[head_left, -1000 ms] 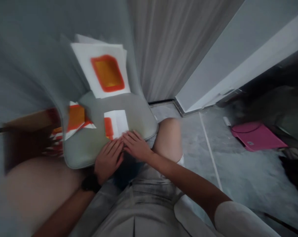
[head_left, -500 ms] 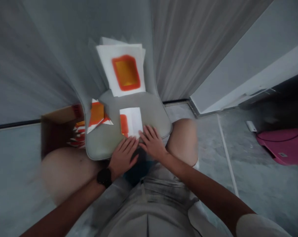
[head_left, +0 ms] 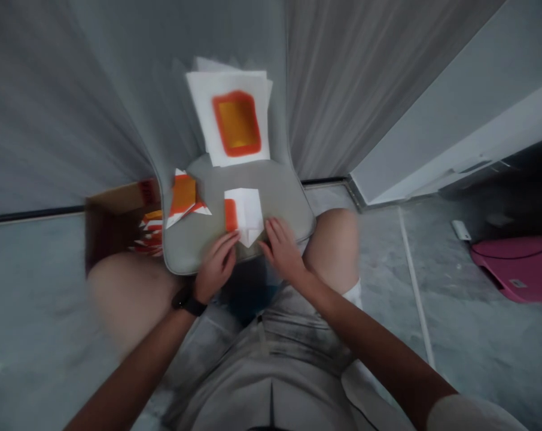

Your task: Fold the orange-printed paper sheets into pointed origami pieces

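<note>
A folded sheet of white paper [head_left: 249,209] with an orange-red patch on its left side lies near the front of the grey chair seat [head_left: 280,185]. Its near corners are turned in, so its front end tapers to a point. My left hand [head_left: 216,264], with a dark watch on the wrist, touches the paper's lower left edge with outstretched fingertips; the thumb is apart. On the other side, my right hand [head_left: 283,248] rests open with its fingers at the paper's right edge. Neither hand is closed around anything.
A stack of white sheets [head_left: 199,114] with an orange print leans on the chair back. Folded orange-and-white paper pieces [head_left: 183,194] lie at the seat's left. Below stands a cardboard box [head_left: 113,200] holding several more. A pink object [head_left: 517,269] lies on the floor at right.
The paper's near end now shows folded corners and a point. My hands have moved apart to either side of it, the left one leftward. The whole view has shifted slightly.
</note>
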{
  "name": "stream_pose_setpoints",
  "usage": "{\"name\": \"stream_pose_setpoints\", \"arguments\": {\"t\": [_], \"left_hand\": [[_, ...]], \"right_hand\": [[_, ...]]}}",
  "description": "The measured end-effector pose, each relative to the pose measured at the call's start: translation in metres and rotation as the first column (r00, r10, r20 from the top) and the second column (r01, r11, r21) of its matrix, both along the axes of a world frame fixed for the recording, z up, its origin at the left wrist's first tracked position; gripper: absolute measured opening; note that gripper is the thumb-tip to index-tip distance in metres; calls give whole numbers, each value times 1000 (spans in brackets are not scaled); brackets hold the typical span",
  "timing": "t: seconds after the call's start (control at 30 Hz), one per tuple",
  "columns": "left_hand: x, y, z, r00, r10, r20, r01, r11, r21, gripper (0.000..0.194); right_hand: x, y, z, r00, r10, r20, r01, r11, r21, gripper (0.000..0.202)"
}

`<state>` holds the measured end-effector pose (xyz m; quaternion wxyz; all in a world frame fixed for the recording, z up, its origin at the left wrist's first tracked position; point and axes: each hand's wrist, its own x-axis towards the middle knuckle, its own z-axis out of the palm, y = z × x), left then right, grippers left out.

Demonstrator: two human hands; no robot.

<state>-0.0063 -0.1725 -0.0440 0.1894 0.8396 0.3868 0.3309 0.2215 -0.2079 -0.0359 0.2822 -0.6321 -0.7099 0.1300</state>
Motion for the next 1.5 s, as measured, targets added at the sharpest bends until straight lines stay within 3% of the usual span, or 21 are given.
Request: {"name": "stream_pose_setpoints", "arguments": {"t": [0.07, 0.1, 0.17, 0.23, 0.33, 0.4, 0.5, 0.73, 0.9, 1.07, 1.23, 1.3, 1.37, 1.5], "left_hand": [[1, 5, 3, 999, 36, -1, -36, 999, 30, 36], [1, 10, 5, 998, 64, -13, -63, 997, 47, 33], [2, 24, 8, 991, 125, -40, -122, 990, 75, 37], [3, 40, 9, 988, 132, -83, -124, 988, 94, 47], [6, 56, 6, 981, 38, -191, -17, 994, 108, 49], [8, 56, 3, 971, 8, -240, 20, 993, 112, 48], [12, 41, -1, 969, 47, -242, -17, 992, 125, 53], [20, -3, -3, 975, 110, -192, -89, 989, 116, 57], [26, -14, 2, 976, 194, -100, -193, 981, 24, 56], [17, 11, 10, 959, 274, 72, -268, 960, -85, 44], [10, 55, 13, 981, 192, 39, -192, 981, -25, 31], [14, 64, 12, 982, 189, -18, -188, 982, 19, 30], [18, 69, 10, 974, 214, -74, -210, 976, 57, 30], [19, 80, 10, 971, 153, -185, -138, 987, 88, 23]], "right_hand": [[-3, -12, 6, 963, -114, -245, 115, 993, -11, 48], [-7, -18, 7, 899, -191, -394, 175, 982, -76, 42], [-18, -30, 4, 662, -368, -653, 196, 926, -323, 33], [-31, -39, -2, 366, -526, -768, 64, 837, -543, 30], [-49, -42, -7, 48, -632, -773, -62, 771, -634, 30], [-58, -38, -5, -60, -644, -763, -83, 765, -639, 33], [-64, -32, 2, -112, -655, -747, -96, 755, -648, 35], [-58, -27, 1, -128, -671, -731, -2, 737, -676, 39], [-54, -22, -1, -38, -667, -744, 57, 742, -668, 46], [-58, -25, -2, 148, -645, -750, 30, 761, -648, 53], [-62, -34, -7, 222, -642, -734, 39, 758, -652, 61], [-54, -37, -6, 312, -628, -713, 5, 752, -660, 60], [-39, -37, -1, 472, -567, -675, -10, 762, -647, 56], [7, -16, 19, 770, -418, -483, 192, 873, -449, 45]]}}
